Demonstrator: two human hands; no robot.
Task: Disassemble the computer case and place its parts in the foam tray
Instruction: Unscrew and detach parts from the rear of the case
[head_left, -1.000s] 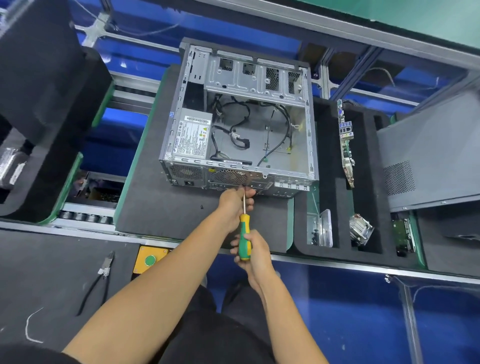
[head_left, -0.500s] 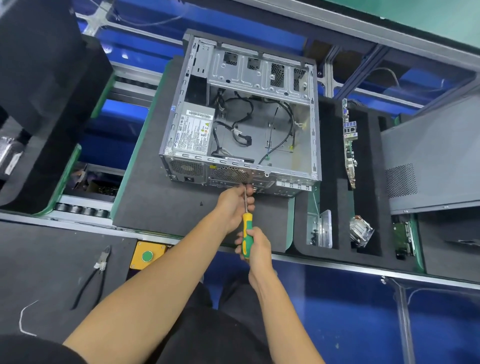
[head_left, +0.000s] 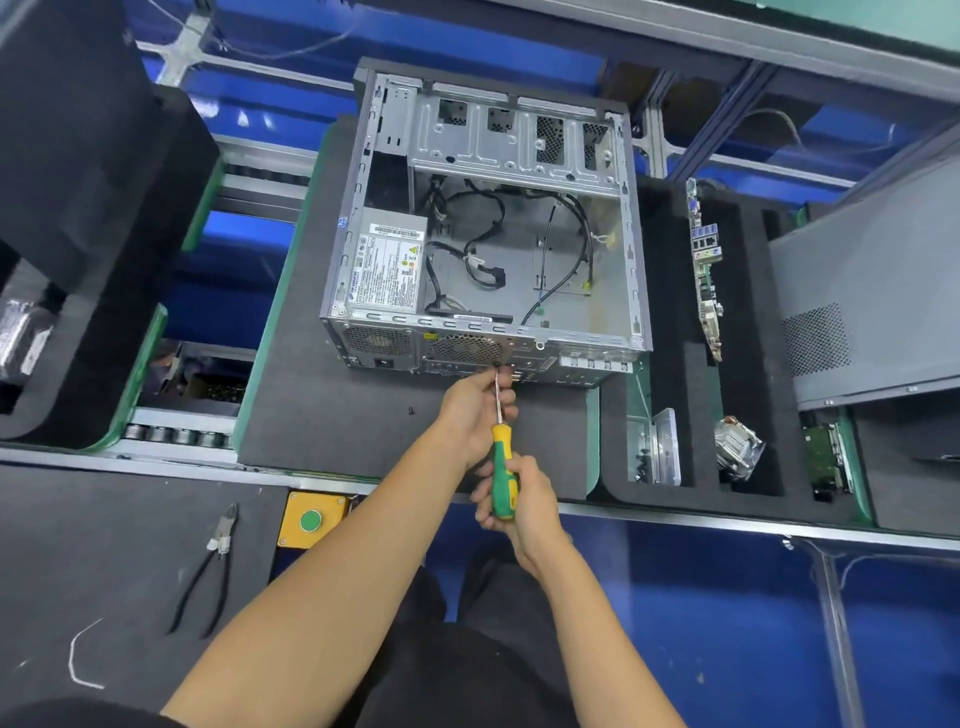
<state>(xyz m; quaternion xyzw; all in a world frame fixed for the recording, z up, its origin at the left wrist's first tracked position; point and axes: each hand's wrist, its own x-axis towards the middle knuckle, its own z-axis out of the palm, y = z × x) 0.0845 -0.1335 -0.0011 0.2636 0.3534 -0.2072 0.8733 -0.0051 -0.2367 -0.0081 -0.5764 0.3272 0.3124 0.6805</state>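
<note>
Right now the right hand (head_left: 522, 506) wraps the green-and-yellow handle of the screwdriver (head_left: 503, 470) low in the centre, while the left hand (head_left: 475, 410) pinches its shaft just under the computer case (head_left: 488, 234). Tip meets the case's rear panel. Case sits open at centre frame, power supply (head_left: 387, 273) and cables inside. At right, the foam tray (head_left: 660, 291) holds a motherboard (head_left: 705, 270), heatsink (head_left: 737, 449) and bracket (head_left: 662, 449) in separate slots. Pliers (head_left: 210, 569) lie lower left.
</note>
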